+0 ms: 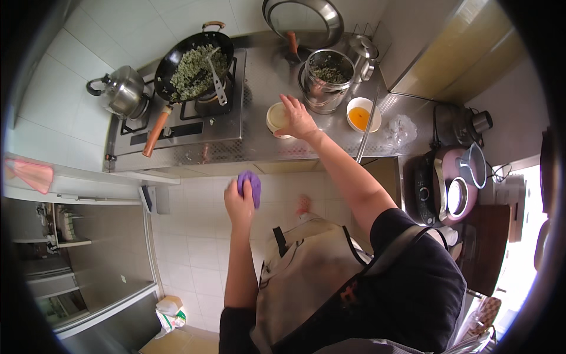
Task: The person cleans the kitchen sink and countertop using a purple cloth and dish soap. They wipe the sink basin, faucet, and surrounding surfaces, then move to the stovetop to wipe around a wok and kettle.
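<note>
My left hand (239,199) grips a crumpled purple cloth (250,188) over the floor, in front of the counter. Over the steel countertop (269,75), my right hand (298,118) reaches with fingers spread across a small round tub with a pale lid (277,116). Whether the fingers touch the lid cannot be told. Just behind that hand stands a steel pot (325,95) holding a chopped green and brown mixture. To its right, a white bowl (376,121) contains orange liquid, perhaps beaten egg, with a long metal rod or handle (367,135) crossing its edge.
On the gas stove (234,119), a black wok (163,73) holds chopped greens and a slotted turner (217,86); its wooden handle (157,131) juts frontward. A steel kettle (124,90) sits left. A glass lid (334,22) leans behind. A clear plastic bag (402,130) and pink cooker (457,166) are right.
</note>
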Motion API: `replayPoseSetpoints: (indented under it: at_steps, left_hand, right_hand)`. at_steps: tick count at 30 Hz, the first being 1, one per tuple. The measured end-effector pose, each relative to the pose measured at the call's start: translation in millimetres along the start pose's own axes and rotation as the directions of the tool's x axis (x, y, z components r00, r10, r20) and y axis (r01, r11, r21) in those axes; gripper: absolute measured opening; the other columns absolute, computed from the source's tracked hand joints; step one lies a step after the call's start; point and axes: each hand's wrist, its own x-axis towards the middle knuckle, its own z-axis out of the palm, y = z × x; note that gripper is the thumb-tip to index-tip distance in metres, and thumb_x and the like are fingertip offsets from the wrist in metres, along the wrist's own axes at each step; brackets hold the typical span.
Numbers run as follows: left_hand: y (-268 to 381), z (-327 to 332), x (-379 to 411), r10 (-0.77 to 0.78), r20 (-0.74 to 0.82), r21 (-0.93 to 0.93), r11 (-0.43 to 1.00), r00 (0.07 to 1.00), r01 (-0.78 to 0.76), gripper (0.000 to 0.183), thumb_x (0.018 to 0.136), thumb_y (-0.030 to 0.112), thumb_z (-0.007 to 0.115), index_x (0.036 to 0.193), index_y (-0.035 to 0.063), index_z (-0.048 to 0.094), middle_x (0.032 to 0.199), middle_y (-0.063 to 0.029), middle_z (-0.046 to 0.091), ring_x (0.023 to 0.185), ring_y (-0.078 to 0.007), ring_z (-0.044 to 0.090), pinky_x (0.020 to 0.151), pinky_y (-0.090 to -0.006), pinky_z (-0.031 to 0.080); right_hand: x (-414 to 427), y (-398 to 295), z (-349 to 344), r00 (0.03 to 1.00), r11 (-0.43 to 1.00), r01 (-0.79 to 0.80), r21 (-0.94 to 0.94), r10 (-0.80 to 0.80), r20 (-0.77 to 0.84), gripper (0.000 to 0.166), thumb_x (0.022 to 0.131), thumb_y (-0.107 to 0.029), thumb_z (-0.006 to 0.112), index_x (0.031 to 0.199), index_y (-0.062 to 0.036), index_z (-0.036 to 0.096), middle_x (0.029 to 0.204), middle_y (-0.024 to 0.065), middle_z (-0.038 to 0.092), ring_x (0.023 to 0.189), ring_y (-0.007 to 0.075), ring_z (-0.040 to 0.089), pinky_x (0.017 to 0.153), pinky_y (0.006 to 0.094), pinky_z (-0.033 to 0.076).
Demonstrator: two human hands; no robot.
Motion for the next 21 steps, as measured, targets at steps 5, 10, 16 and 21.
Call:
replayPoseSetpoints:
  at_steps: [5,10,16,21]
  left_hand:
    - [35,54,94,0.214,-0.163,-0.003,0.976,0.963,-0.218,0.022,0.076,0.009,0.069,0.087,0.0048,0.050,0.092,-0.0120,0.051,0.082,-0.0332,0.056,0.069,-0.0418,0.046]
    - [70,100,158,0.444,-0.151,0.252,0.881,0.883,-0.400,0.019,0.075,0.012,0.071,0.090,0.0076,0.060,0.100,-0.0086,0.053,0.091,-0.0297,0.057,0.070,-0.0398,0.051]
    - [62,128,153,0.599,0.171,0.297,0.725,0.782,-0.621,0.030,0.069,0.002,0.062,0.099,-0.0014,0.062,0.111,-0.0105,0.054,0.102,-0.0314,0.051,0.085,-0.0416,0.044]
    - [49,124,130,0.615,0.264,0.229,0.708,0.742,-0.668,0.032,0.070,-0.001,0.059,0.103,-0.0017,0.062,0.112,-0.0099,0.054,0.103,-0.0309,0.050,0.086,-0.0422,0.044]
  right_hand:
    - [3,7,-14,0.992,0.987,0.125,0.104,-0.123,-0.028,0.062,0.067,-0.018,0.078,0.123,-0.0164,0.053,0.134,0.0157,0.045,0.118,0.0366,0.047,0.098,0.0420,0.044]
    - [7,9,-10,0.991,0.971,0.112,0.210,-0.092,-0.101,0.032,0.074,-0.007,0.068,0.105,-0.0125,0.065,0.120,0.0124,0.059,0.106,0.0327,0.057,0.090,0.0386,0.048]
    - [8,6,-11,0.991,0.981,0.065,0.180,-0.042,-0.126,0.032,0.072,-0.005,0.068,0.104,-0.0102,0.064,0.118,0.0123,0.061,0.103,0.0324,0.059,0.087,0.0390,0.050]
    - [6,6,-5,0.978,0.992,0.093,0.087,-0.075,-0.196,0.031,0.072,-0.005,0.067,0.102,-0.0089,0.065,0.117,0.0092,0.062,0.102,0.0310,0.059,0.087,0.0376,0.050]
